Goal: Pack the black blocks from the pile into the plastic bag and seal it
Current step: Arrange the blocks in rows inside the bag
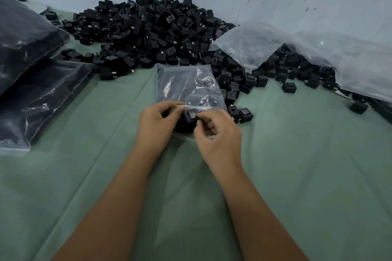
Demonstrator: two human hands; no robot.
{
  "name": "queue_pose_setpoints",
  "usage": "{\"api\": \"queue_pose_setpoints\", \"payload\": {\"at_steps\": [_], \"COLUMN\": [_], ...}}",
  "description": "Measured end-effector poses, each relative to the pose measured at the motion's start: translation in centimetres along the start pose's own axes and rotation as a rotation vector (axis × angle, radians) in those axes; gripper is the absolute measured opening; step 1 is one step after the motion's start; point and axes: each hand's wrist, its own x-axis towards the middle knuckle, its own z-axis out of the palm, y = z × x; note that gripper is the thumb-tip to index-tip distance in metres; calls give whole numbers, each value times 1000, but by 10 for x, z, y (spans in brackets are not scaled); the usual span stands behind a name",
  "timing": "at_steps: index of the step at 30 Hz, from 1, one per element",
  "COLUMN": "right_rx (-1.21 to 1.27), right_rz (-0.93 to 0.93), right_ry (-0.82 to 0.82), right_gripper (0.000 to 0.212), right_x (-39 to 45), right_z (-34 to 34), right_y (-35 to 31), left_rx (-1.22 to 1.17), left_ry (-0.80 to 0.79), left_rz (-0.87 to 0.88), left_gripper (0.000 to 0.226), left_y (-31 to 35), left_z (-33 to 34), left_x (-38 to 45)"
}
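Observation:
A clear plastic bag (186, 85) lies flat on the green cloth in the middle, its mouth toward me, with several black blocks showing through it. My left hand (156, 123) pinches the left side of the bag's mouth. My right hand (218, 133) grips a black block (189, 117) at the mouth, between both hands. Behind the bag a large pile of black blocks (144, 32) spreads along the wall.
Filled dark bags (31, 74) are stacked at the left. Empty clear bags (250, 42) and a larger plastic sheet (360, 59) lie over the pile at the right. Loose blocks (244, 114) sit just right of my hands. Green cloth (84, 176) covers the table.

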Motion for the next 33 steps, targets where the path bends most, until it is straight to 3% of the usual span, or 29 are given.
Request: {"api": "queue_pose_setpoints", "payload": {"at_steps": [5, 9, 12, 14, 18, 24, 28, 33], "right_rx": [16, -2, -7, 6, -27, -332, -313, -220], "right_rz": [104, 191, 226, 201, 93, 23, -66, -42], "right_ry": [-17, -11, -25, -42, -121, -152, -174, -276], "right_gripper": [16, 15, 13, 12, 10, 14, 17, 30], "right_x": [2, 4, 6, 5, 2, 0, 0, 0], "right_z": [0, -1, -2, -3, -3, -5, -5, -5], "right_y": [2, 4, 6, 4, 0, -2, -2, -2], "left_rx": [-13, 30, 152, 215, 206, 235, 357, 421], "left_ry": [62, 21, -49, -57, 19, 46, 90, 178], "left_rz": [0, 34, 108, 148, 131, 201, 357, 555], "left_gripper": [11, 8, 29, 37, 29, 27, 25, 18], "left_y": [-1, 0, 2, 2, 0, -2, -1, -1], "left_z": [1, 1, 1, 1, 0, 1, 1, 1], "left_x": [-2, -5, -8, -9, -6, -6, -7, -6]}}
